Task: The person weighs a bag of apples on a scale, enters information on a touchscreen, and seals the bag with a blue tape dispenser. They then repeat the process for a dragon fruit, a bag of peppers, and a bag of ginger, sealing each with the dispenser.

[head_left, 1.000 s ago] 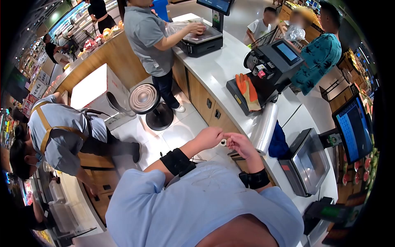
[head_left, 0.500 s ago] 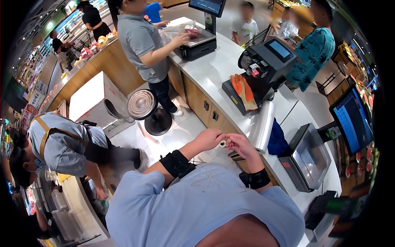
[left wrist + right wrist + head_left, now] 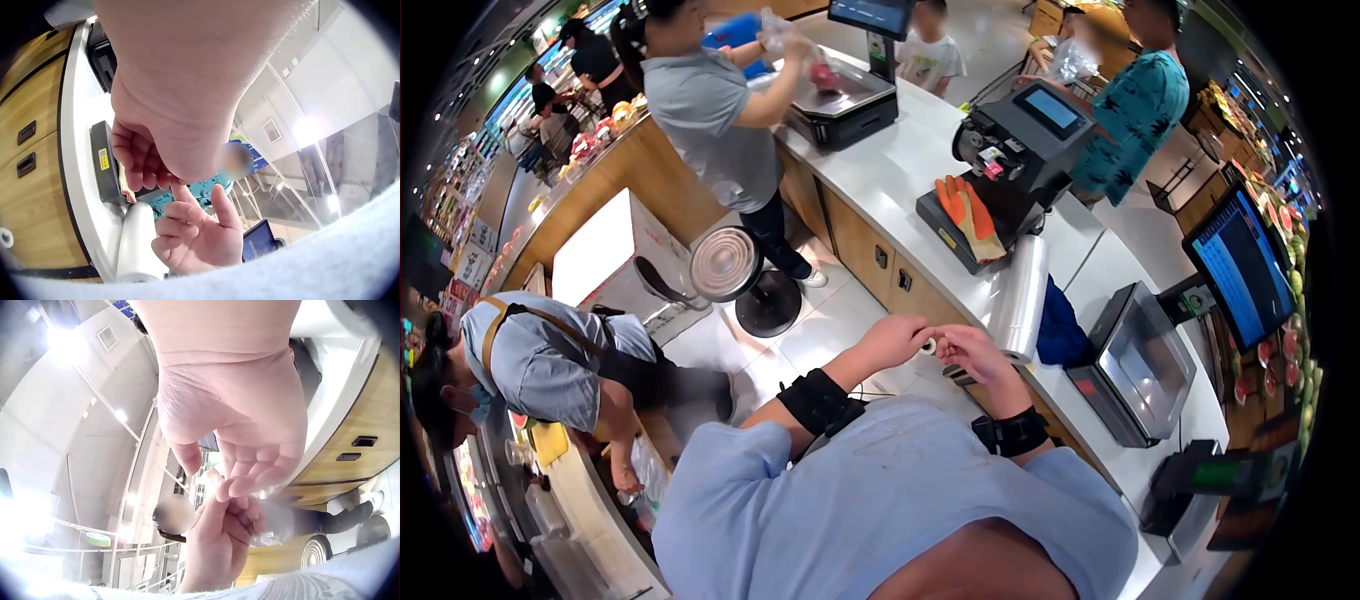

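Both hands are held up in front of the blue shirt, their fingertips meeting in the head view. My left hand [image 3: 895,342] has its fingers loosely bent with nothing in them. My right hand [image 3: 975,353] faces it, also bare of any object. Seen from the left wrist, the right hand [image 3: 203,234] reaches its index finger to the left fingertips, its thumb standing apart. From the right wrist, the left hand [image 3: 219,540] shows its fingers curled in loosely beside the right fingertips. Nearest to the right hand on the counter [image 3: 870,182] lies a roll of clear plastic bags [image 3: 1022,300].
An orange glove [image 3: 970,222] lies on a black scale-printer [image 3: 1025,140]. Blue cloth [image 3: 1062,325] and another scale [image 3: 1140,365] sit to the right. A round stool [image 3: 727,262] and white box [image 3: 625,255] stand left, near a bending worker [image 3: 550,350]. Another worker [image 3: 715,130] is at the far scale.
The head view has turned slightly, shifting the scene left. My hands stay together. The far worker has lifted a plastic bag holding something red; the bending worker now handles a clear bag.
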The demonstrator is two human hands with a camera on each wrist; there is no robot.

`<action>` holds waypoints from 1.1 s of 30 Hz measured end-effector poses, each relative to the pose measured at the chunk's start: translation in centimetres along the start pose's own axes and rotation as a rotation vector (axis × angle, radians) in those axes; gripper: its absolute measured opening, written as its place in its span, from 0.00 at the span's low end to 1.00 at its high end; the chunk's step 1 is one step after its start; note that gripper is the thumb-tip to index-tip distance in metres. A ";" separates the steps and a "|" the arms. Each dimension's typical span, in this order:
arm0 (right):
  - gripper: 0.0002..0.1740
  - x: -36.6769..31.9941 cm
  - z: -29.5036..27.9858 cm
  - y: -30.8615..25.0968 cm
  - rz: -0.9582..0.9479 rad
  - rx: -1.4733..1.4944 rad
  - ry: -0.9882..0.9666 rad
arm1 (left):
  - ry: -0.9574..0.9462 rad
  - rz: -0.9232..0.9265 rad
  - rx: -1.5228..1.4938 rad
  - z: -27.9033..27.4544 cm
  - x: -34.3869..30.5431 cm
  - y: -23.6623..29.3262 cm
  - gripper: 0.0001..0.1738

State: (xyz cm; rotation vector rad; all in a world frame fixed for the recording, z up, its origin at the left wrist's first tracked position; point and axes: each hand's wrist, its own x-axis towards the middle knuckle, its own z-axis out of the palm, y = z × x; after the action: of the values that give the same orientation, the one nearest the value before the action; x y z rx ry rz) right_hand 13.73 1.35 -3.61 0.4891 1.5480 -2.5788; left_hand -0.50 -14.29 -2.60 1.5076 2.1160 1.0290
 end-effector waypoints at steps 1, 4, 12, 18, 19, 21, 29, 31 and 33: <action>0.17 0.0 0.1 -0.2 0.018 -0.019 -0.005 | -0.013 0.017 -0.004 0.0 0.0 0.1 0.17; 0.17 -0.2 0.2 -0.2 0.021 -0.036 0.028 | -0.009 0.031 -0.063 -0.1 0.1 0.7 0.17; 0.17 0.2 -1.4 0.7 0.007 -0.006 -0.040 | -0.048 -0.086 -0.173 1.3 0.2 -0.9 0.18; 0.18 -0.3 -2.2 1.0 0.010 -0.024 -0.059 | -0.109 -0.159 -0.179 2.0 1.1 -0.9 0.15; 0.17 -0.9 -2.1 0.9 0.006 -0.012 0.021 | -0.136 -0.121 -0.182 2.1 1.7 -0.6 0.15; 0.17 -1.1 -2.9 1.7 -0.003 0.008 0.048 | -0.148 -0.042 -0.097 3.1 1.6 -1.1 0.16; 0.19 -0.2 -5.2 2.8 -0.047 0.151 0.006 | -0.011 -0.001 -0.011 2.9 1.4 0.9 0.19; 0.20 -0.1 -4.7 2.4 -0.007 0.110 -0.023 | -0.038 0.002 0.051 2.9 1.2 1.2 0.18; 0.20 0.3 -4.3 2.3 0.005 0.077 -0.041 | -0.026 -0.037 0.055 3.6 0.9 0.4 0.18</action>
State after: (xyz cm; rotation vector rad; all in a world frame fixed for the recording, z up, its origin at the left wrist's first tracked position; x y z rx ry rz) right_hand 15.02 4.01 -7.51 0.4427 1.4379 -2.6352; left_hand 1.72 -12.11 -4.63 1.4923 2.1630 0.9407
